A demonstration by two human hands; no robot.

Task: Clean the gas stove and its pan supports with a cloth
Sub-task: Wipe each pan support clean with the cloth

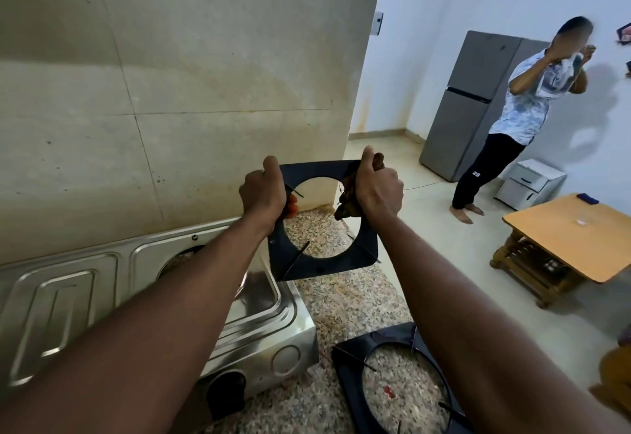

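I'm wiping one pan support [364, 245], raised above the gas stove [259, 314]: left hand [263, 194] curled round its edge, right hand [377, 191] clamping the cloth [345, 208] against it. Next I'd slide the cloth round the frame.

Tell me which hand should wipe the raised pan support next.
Right, probably. The right hand holds the brown cloth against the right edge of the pan support; the left hand only grips its left edge.
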